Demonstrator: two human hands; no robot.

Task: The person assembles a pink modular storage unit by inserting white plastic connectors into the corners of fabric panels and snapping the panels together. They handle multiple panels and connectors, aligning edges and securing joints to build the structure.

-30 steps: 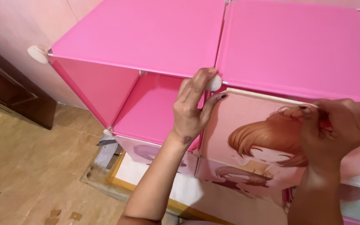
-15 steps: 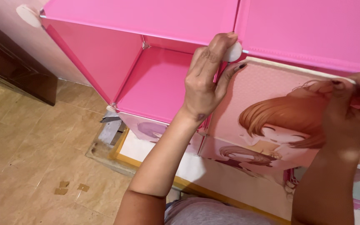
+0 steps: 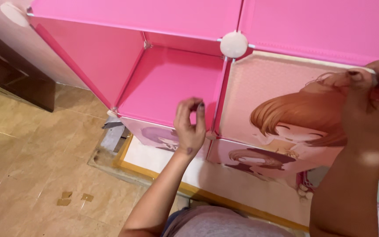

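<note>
Right hand [image 3: 373, 94] perhaps partly cropped.

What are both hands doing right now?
Left hand: loosely curled, holding nothing, before the open pink cube.
Right hand: closed on the picture door's top edge.

No packages, signs or screens before me. Nearest to a label: printed cartoon pictures on the pink cabinet's door panels [image 3: 286, 109]. One at upper right, pale pink with a brown-haired figure; two lower panels [image 3: 251, 160], pink with partial figures. Small tan scraps [image 3: 66, 198] lie on my floor, lower left.
</note>
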